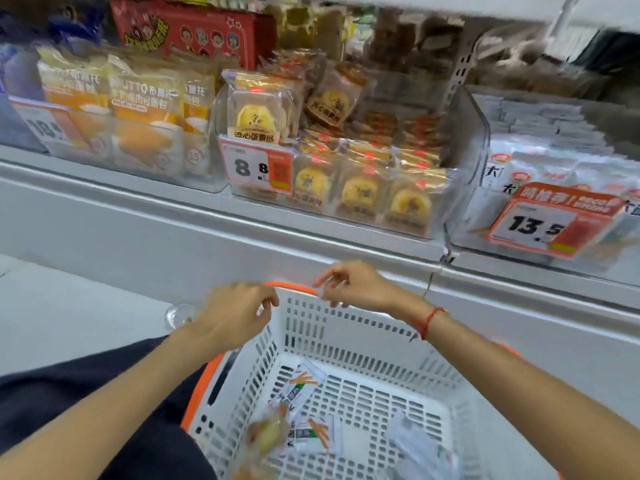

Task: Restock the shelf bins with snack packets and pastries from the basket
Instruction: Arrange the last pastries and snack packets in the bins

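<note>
Above the far rim of the white perforated plastic basket with orange trim (346,382), both hands hover, left (235,313) and right (353,285), fingers loosely curled, gripping nothing I can tell; small white snack packets (308,434) remain inside it, probably next to go; the clear pastry bin (346,188) sits above, nearly full.

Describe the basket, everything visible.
The basket is white slotted plastic with an orange rim, sitting low in front of the shelf, by the person's lap. It is nearly empty: a few white snack packets and a yellowish wrapped pastry lie on its floor. The left hand and right hand hover at its far rim; contact is too blurred to tell.
</note>
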A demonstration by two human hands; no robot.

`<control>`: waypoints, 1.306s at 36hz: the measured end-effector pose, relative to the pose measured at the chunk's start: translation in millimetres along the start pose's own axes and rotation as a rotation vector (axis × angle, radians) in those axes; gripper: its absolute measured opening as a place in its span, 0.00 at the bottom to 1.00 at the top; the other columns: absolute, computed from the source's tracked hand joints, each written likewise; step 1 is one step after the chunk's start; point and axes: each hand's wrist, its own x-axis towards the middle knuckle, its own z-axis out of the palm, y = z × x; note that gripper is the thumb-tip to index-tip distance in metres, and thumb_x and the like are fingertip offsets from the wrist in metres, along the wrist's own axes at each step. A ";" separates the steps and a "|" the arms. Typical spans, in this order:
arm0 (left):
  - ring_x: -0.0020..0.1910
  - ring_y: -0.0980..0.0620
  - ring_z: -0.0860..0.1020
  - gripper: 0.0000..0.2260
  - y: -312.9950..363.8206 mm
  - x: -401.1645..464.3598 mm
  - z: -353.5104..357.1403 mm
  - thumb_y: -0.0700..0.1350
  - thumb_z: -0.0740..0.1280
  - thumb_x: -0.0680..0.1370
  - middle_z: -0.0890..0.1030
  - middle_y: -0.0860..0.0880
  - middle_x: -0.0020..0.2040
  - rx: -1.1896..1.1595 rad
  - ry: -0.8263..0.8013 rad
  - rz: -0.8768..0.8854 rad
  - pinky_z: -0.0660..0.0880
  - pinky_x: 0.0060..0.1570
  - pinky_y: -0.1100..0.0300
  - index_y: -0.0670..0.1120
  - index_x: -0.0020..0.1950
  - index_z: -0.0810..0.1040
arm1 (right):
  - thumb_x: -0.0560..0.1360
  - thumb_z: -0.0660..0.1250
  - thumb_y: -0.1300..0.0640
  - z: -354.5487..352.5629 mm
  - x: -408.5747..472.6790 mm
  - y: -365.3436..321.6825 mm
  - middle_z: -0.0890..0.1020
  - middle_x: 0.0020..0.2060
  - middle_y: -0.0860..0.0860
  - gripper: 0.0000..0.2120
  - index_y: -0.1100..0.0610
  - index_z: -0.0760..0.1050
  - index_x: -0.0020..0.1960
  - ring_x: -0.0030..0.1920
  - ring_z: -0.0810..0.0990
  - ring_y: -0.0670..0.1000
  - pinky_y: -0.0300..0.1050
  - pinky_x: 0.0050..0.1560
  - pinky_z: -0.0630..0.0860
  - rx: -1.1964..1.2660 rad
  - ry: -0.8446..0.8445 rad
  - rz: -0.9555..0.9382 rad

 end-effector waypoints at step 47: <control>0.46 0.63 0.79 0.22 33.7 46.6 -64.5 0.50 0.65 0.80 0.81 0.53 0.53 -0.402 -0.732 -0.027 0.71 0.36 0.71 0.43 0.70 0.65 | 0.78 0.66 0.50 -32.1 -29.5 -19.0 0.82 0.46 0.47 0.12 0.52 0.77 0.59 0.43 0.80 0.45 0.36 0.44 0.76 0.207 -0.057 0.096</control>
